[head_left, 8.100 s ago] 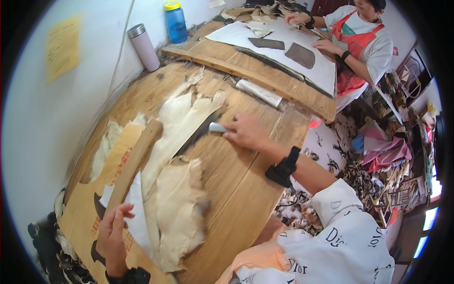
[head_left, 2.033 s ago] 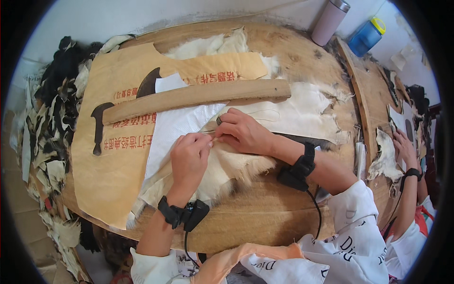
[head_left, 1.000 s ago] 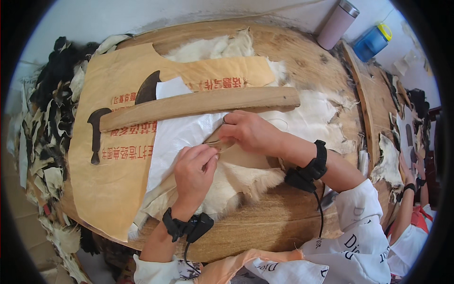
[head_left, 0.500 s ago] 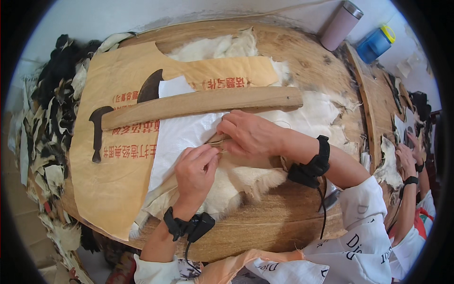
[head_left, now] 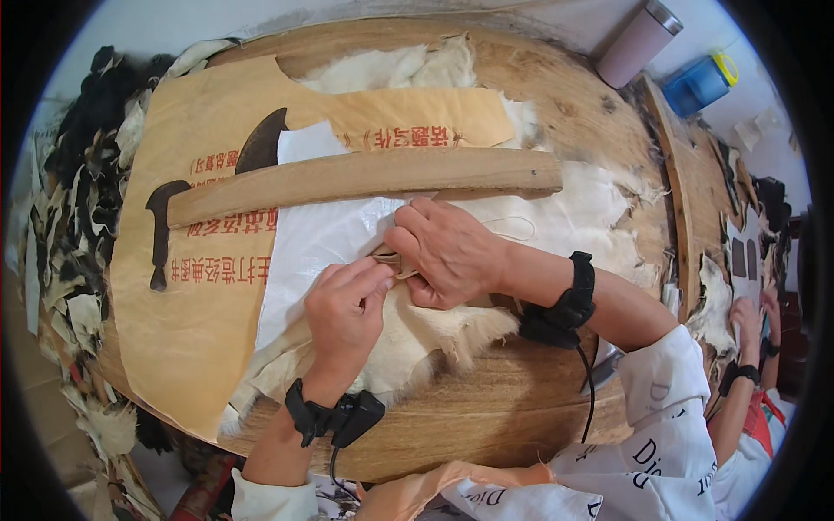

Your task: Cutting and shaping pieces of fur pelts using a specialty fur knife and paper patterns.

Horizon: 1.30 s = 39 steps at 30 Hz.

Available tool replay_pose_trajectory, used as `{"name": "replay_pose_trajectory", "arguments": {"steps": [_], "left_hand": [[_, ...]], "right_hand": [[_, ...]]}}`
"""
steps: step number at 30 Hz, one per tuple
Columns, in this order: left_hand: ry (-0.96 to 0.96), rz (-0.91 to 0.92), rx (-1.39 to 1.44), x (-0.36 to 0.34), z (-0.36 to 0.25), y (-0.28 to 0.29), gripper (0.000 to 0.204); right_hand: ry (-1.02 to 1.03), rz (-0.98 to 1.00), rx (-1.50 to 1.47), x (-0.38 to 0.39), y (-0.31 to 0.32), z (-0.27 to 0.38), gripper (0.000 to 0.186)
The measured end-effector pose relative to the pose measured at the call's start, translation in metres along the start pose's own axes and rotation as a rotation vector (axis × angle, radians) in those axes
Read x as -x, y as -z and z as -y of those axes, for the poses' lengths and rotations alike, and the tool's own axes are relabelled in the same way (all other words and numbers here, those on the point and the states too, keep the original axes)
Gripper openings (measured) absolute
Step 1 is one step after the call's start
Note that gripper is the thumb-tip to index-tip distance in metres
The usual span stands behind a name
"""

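Note:
A cream-coloured fur pelt (head_left: 408,334) lies skin side up in front of me, its hair fringing the near edge. My left hand (head_left: 346,308) pinches a folded edge of it between thumb and fingertips. Close beside, almost touching, my right hand (head_left: 445,252) is closed on the same fold, knuckles up; its fingertips are partly hidden. A thin loop of thread (head_left: 519,227) lies on the hide just past the right hand. Any needle is too small or hidden to see. Beyond my hands a long wooden bar (head_left: 373,184) rests across white sheeting (head_left: 300,234) and a tan paper pattern (head_left: 195,347).
A dark curved piece (head_left: 263,143) and a dark T-shaped piece (head_left: 162,234) lie by the bar's left end. Dark and pale fur scraps (head_left: 82,234) heap at left. A pink flask (head_left: 638,43) and blue bottle (head_left: 699,85) stand far right. A co-worker's hands (head_left: 749,321) are at right.
Both hands stay on the fold; the left fingers have shifted slightly and the right hand has turned a little. The whole view has moved a bit. The co-worker's hands have drawn nearer.

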<state>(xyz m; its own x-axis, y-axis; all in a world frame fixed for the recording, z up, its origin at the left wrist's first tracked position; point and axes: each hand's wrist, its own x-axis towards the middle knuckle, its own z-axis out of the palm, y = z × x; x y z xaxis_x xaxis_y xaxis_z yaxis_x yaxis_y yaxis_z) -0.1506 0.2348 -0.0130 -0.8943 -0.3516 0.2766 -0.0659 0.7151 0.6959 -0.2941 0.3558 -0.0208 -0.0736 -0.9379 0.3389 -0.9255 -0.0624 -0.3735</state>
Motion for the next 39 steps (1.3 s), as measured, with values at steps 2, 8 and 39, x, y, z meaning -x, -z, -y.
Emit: {"name": "replay_pose_trajectory", "arguments": {"steps": [2, 8, 39], "left_hand": [[0.012, 0.000, 0.006, 0.000, -0.002, 0.001, 0.011], [0.041, 0.051, -0.004, -0.001, -0.002, 0.004, 0.011], [0.110, -0.017, 0.137, -0.001, 0.002, -0.001, 0.009]], "right_hand": [[0.018, 0.009, 0.026, 0.000, 0.001, 0.000, 0.034], [0.061, 0.019, 0.050, 0.000, 0.003, 0.004, 0.031], [0.416, 0.068, 0.045, -0.009, 0.028, 0.028, 0.013]]}}
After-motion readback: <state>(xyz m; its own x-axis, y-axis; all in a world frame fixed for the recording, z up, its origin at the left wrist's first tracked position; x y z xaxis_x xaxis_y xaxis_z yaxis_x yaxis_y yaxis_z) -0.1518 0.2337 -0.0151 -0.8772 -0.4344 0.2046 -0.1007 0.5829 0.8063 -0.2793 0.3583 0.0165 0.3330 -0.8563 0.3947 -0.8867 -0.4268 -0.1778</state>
